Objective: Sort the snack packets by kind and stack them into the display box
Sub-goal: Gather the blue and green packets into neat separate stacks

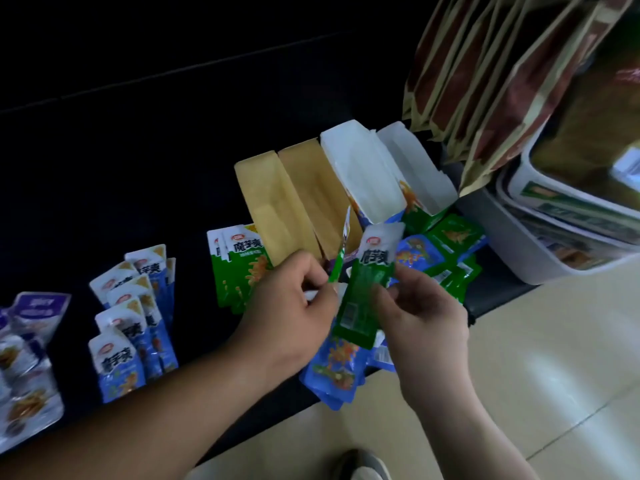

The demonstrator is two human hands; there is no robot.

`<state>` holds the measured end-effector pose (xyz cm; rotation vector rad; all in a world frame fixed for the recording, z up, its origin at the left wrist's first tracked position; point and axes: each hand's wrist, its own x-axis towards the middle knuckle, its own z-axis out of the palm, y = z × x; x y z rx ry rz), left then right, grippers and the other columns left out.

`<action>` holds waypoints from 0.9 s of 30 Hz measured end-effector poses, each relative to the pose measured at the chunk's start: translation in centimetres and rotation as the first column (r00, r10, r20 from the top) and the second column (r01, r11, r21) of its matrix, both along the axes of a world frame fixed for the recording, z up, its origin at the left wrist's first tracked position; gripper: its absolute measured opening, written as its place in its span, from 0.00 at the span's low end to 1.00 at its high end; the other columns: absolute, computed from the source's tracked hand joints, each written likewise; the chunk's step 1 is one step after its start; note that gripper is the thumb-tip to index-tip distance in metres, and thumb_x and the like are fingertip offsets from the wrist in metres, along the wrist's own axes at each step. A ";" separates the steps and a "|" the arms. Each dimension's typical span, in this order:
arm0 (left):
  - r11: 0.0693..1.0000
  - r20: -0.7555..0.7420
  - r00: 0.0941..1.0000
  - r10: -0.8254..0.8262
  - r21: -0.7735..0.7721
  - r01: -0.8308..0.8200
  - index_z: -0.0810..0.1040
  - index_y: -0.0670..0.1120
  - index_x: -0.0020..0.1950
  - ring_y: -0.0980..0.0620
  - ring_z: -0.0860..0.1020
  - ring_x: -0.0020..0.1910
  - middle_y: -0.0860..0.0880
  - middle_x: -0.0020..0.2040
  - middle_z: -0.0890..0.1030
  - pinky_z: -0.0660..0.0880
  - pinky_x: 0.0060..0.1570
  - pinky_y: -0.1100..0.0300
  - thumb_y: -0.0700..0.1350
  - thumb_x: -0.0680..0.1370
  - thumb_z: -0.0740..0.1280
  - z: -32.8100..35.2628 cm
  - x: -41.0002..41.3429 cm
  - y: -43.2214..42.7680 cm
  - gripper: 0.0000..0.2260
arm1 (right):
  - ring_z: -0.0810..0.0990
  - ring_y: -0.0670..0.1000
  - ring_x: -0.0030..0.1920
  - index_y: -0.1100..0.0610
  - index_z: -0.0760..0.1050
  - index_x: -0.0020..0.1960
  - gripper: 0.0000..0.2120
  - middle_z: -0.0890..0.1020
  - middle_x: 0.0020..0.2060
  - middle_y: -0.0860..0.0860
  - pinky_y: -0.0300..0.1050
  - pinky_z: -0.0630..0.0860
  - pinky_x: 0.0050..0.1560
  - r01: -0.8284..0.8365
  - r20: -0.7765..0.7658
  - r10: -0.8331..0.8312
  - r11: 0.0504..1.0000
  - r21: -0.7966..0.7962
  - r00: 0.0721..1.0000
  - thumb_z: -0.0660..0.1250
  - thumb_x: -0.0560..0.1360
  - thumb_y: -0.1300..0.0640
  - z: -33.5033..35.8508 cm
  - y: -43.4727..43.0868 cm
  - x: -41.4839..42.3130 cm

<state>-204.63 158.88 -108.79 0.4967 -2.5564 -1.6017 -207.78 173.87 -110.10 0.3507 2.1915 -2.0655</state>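
Two light, floppy, likely slick green packets: left hand fingers pinch one, right hand fingers the other; grip sealed edges.

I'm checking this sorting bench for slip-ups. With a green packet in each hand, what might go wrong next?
1. The blue packets below the hands seem to overhang the table edge; a wrist could knock them off.
2. The left hand pinches its green packet by the lower end only, a thin grip that may slip.
3. The pile beside the open display box mixes green and blue packets, so a wrong kind could get stacked.
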 end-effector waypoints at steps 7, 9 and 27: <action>0.889 0.253 0.951 0.176 0.374 -0.264 0.80 0.46 0.48 0.46 0.83 0.45 0.47 0.42 0.86 0.80 0.51 0.47 0.32 0.75 0.71 2.8 4.2 -2.2 0.10 | 0.85 0.59 0.49 0.51 0.86 0.54 0.08 0.86 0.49 0.60 0.55 0.82 0.56 -0.195 0.132 0.242 0.935 -0.295 0.961 0.70 0.79 0.60 0.0 -4.0 3.4; 0.810 0.284 0.949 0.136 0.520 -0.272 0.82 0.47 0.54 0.44 0.85 0.53 0.46 0.49 0.87 0.79 0.60 0.40 0.30 0.70 0.70 2.8 5.0 -2.9 0.17 | 0.83 0.56 0.46 0.56 0.84 0.51 0.07 0.86 0.47 0.62 0.53 0.80 0.51 -0.225 0.148 0.285 0.917 -0.330 0.947 0.70 0.79 0.64 -0.4 -4.0 3.7; 0.756 0.348 0.793 0.500 0.270 -0.596 0.81 0.51 0.49 0.60 0.79 0.41 0.54 0.44 0.83 0.72 0.37 0.66 0.43 0.77 0.76 -1.6 2.8 -9.2 0.06 | 0.82 0.49 0.39 0.56 0.83 0.44 0.05 0.86 0.36 0.50 0.52 0.79 0.45 -0.137 0.224 0.126 0.990 0.033 0.966 0.72 0.79 0.60 -2.2 -2.2 1.8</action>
